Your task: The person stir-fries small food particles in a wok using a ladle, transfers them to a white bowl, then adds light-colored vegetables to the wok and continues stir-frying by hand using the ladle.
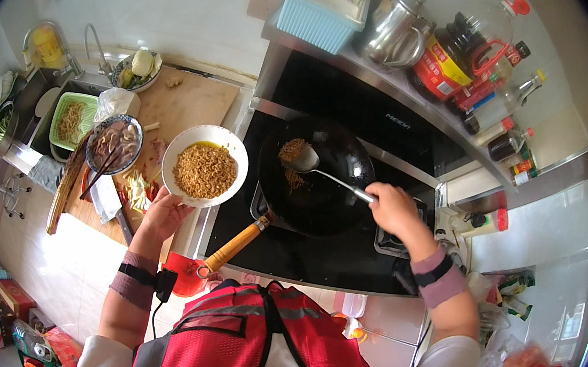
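Observation:
My left hand [165,213] holds a white bowl [242,161] by its near rim, over the gap between cutting board and stove. Browned crumbly food [205,171], perhaps fried mince, lies in it with yellow oil at the far edge. My right hand [393,209] grips the handle of a metal wok ladle [306,159]. The ladle's head is inside the black wok [324,210], against its left wall, with some of the same brown food beside it. The wok sits on the stove, its wooden handle [235,245] pointing towards me.
On the wooden cutting board [200,94] are a cleaver [105,197], cut vegetables and a patterned bowl of raw meat [133,157] with chopsticks. A sink with a green basket [57,121] is at the left. Bottles and a steel kettle [394,32] stand on the shelf above the stove [272,261].

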Demonstrator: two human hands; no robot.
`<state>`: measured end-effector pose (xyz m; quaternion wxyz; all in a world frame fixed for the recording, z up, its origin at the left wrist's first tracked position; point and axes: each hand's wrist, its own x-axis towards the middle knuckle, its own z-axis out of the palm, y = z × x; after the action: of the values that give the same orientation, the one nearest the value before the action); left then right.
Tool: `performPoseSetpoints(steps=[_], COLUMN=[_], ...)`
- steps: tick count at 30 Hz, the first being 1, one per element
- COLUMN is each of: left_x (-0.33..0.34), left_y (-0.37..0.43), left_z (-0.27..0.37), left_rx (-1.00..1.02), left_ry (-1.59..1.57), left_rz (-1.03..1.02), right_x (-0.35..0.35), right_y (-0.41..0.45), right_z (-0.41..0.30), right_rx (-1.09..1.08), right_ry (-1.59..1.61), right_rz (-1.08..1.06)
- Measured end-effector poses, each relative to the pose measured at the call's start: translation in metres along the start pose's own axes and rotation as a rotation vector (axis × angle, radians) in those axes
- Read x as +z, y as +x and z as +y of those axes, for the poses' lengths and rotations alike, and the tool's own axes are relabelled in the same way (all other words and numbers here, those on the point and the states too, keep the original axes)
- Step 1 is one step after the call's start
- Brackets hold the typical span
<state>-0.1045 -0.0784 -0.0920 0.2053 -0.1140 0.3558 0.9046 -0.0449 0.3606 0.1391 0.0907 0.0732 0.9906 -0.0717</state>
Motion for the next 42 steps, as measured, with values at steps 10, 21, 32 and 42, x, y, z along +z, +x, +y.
performPoseSetpoints(steps=[10, 21, 32, 42], left_x=[0.02, 0.049, 0.069, 0.072], left_y=[-0.004, 0.003, 0.004, -0.012], left_z=[0.015, 0.008, -0.008, 0.006], left_rx=[-0.003, -0.032, -0.107, -0.043], left_ry=[0.069, 0.055, 0.087, 0.193], left_rz=[-0.041, -0.11, -0.127, -0.134], right_x=[0.138, 0.095, 0.023, -0.021], right_y=[-0.035, -0.064, -0.117, -0.094], right_z=[0.028, 0.01, -0.039, 0.028], right_rx=[0.059, 0.058, -0.239, 0.052], right_ry=[0.493, 0.245, 0.126, 0.083], right_rz=[0.292, 0.423, 0.548, 0.206])
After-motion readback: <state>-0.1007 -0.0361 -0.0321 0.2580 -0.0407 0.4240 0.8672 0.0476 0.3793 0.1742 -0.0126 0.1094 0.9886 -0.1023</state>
